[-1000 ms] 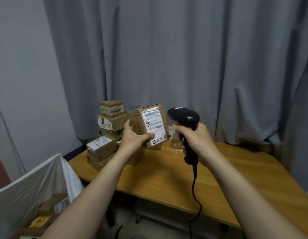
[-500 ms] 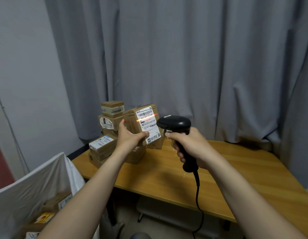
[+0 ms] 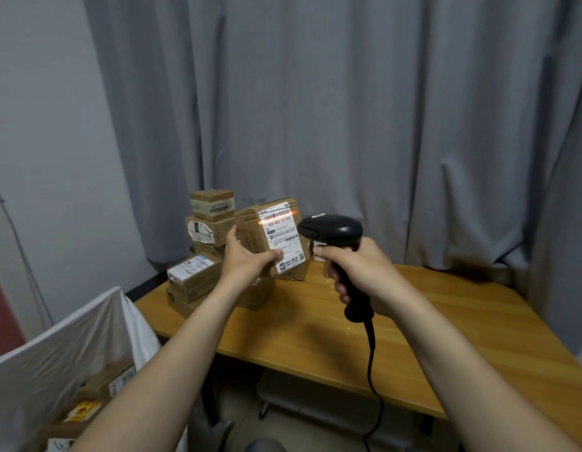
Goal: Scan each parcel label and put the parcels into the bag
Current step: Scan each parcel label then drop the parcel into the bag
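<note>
The left hand (image 3: 247, 260) grips one parcel (image 3: 251, 225) above the tabletop (image 3: 446, 321) at its left end. Its long axis is upright and its label (image 3: 284, 239) faces the single scanner (image 3: 332, 227), with a red line across the barcode. The right hand (image 3: 359, 276) wraps the scanner's handle. Behind is a stack (image 3: 207, 230) of at least five more parcels. The bag (image 3: 71, 347) at lower left holds several.

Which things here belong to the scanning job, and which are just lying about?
In the job: parcel held by the left hand, its label, scanner gripped by the right hand, stacked parcels, white bag.
Just there: grey curtain, wall, wooden table.
</note>
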A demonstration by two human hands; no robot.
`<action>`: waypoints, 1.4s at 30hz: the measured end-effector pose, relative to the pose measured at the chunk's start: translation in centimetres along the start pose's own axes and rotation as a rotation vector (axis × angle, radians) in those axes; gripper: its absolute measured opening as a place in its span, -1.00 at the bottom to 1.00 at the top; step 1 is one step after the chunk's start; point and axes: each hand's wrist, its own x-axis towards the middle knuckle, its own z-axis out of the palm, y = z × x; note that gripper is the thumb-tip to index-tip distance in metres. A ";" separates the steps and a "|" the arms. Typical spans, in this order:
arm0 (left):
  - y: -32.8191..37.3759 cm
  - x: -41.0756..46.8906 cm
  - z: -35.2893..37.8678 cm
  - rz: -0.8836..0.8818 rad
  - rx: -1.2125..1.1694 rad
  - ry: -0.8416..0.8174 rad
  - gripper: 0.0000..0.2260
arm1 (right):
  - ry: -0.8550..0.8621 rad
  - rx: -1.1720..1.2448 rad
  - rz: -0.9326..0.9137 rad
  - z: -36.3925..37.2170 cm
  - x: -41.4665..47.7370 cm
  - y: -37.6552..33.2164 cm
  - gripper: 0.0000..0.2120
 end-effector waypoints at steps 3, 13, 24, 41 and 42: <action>0.0 0.0 0.1 -0.003 -0.002 0.001 0.11 | 0.002 0.006 0.006 0.1 0.0 0.0 -0.60; -0.1 -0.4 -0.1 -0.011 0.001 -0.011 0.10 | 0.006 0.024 0.013 0.3 0.0 0.0 -0.59; -0.2 -0.9 0.0 -0.028 -0.002 -0.021 0.11 | -0.024 0.001 0.019 0.5 0.2 0.1 -0.63; -0.4 -1.1 -0.8 -0.055 -0.020 -0.011 0.09 | 0.092 0.039 0.038 1.0 1.4 1.7 -0.70; -0.4 -1.2 -1.1 -0.058 -0.025 -0.010 0.09 | 0.117 0.044 0.050 1.0 1.6 2.1 -0.72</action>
